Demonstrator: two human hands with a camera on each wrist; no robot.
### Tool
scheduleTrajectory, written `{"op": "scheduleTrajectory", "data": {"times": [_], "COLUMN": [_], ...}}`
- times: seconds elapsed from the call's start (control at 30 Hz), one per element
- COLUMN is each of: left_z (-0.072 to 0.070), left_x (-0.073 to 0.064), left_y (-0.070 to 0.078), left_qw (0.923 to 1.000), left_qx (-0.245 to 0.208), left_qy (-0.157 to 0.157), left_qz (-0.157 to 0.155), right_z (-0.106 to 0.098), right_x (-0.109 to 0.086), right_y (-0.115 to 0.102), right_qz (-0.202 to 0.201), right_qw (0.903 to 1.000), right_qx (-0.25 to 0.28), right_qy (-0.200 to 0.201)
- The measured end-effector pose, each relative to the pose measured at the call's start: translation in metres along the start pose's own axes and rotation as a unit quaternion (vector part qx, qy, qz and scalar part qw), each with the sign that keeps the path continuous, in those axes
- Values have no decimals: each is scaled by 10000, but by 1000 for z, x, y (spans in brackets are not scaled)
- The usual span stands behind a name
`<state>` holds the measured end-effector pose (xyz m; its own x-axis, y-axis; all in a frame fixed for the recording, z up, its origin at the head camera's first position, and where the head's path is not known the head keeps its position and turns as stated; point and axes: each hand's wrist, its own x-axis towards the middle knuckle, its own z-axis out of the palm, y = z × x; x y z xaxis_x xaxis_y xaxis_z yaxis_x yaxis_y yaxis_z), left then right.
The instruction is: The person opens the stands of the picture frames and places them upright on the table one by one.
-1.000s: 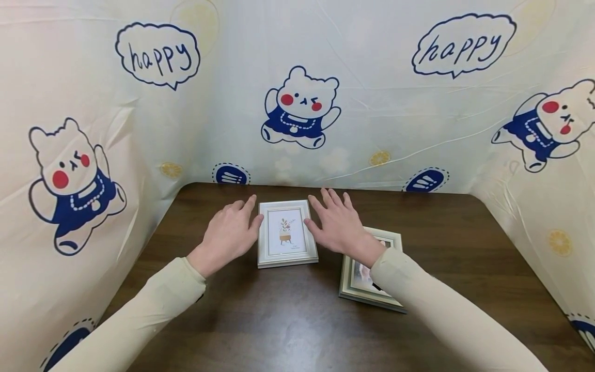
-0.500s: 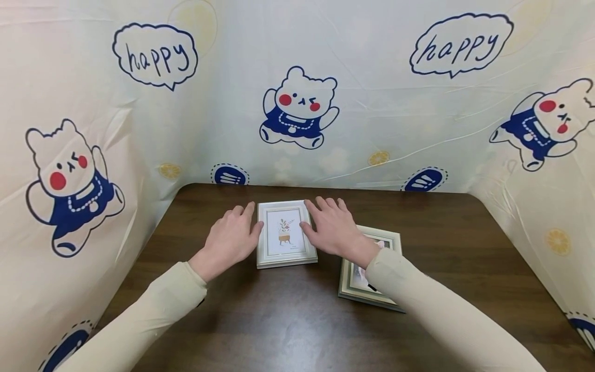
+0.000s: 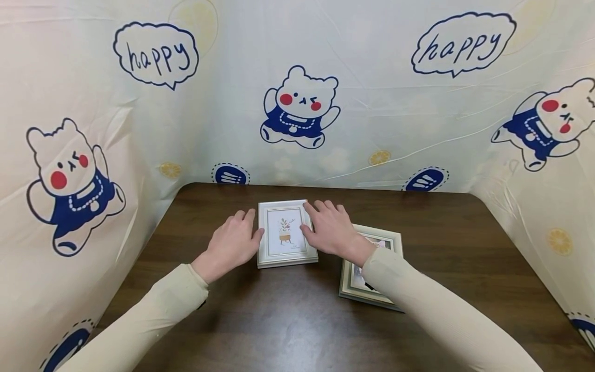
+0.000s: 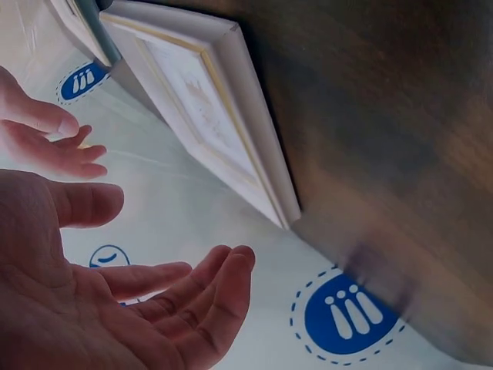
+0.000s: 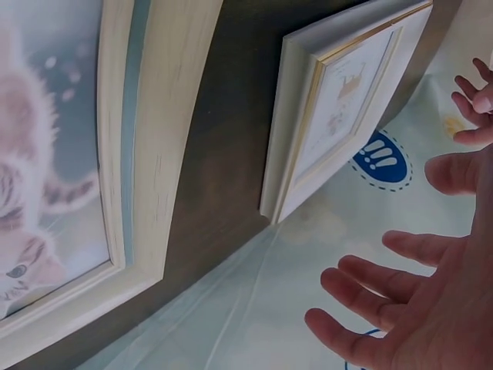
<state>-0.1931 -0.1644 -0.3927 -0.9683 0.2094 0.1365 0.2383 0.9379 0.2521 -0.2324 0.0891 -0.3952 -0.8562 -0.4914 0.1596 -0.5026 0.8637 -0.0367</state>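
Observation:
A white picture frame (image 3: 285,260) with a potted-plant print lies face up on the dark wooden table (image 3: 260,330). On its left side is my left hand (image 3: 231,240), fingers loosely extended. My right hand (image 3: 331,229) is at its right side, and its thumb and index finger overlap the rim in the head view. In the left wrist view, my left hand (image 4: 131,289) shows a gap between its fingers and the white picture frame (image 4: 250,100). The right wrist view likewise shows my right hand (image 5: 393,297) apart from that frame, with fingers spread and nothing held.
A larger cream picture frame (image 3: 347,281) with a kitten photo (image 5: 46,177) lies to the right, partly hidden under the right hand and sleeve (image 3: 395,276). Printed cloth (image 3: 362,119) with cartoon bears hangs behind the table and along both sides.
Both hands have drawn slightly back toward the body, and the right hand has also shifted a little left. The two picture frames have stayed in place.

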Motion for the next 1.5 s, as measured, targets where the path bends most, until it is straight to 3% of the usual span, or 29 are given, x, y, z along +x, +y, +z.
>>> {"op": "scheduleTrajectory", "data": {"times": [0.4, 0.63, 1.03, 1.5], "left_z": [12, 20, 30, 35], "left_x": [-2, -3, -3, -2], "left_y": [-2, -4, -3, -4], "left_qw": [9995, 9990, 9979, 9960], "left_qx": [-62, -109, -115, -127], "left_qy": [-295, -430, -642, -878], "left_qz": [5, 50, -9, -104], "right_z": [8, 19, 32, 32], "right_x": [6, 6, 6, 10], "right_y": [0, 3, 5, 3], "right_qz": [98, 243, 276, 313], "right_qw": [9998, 9980, 9953, 9946], "right_qx": [64, 363, 409, 407], "right_qy": [-145, -467, -835, -900]}}
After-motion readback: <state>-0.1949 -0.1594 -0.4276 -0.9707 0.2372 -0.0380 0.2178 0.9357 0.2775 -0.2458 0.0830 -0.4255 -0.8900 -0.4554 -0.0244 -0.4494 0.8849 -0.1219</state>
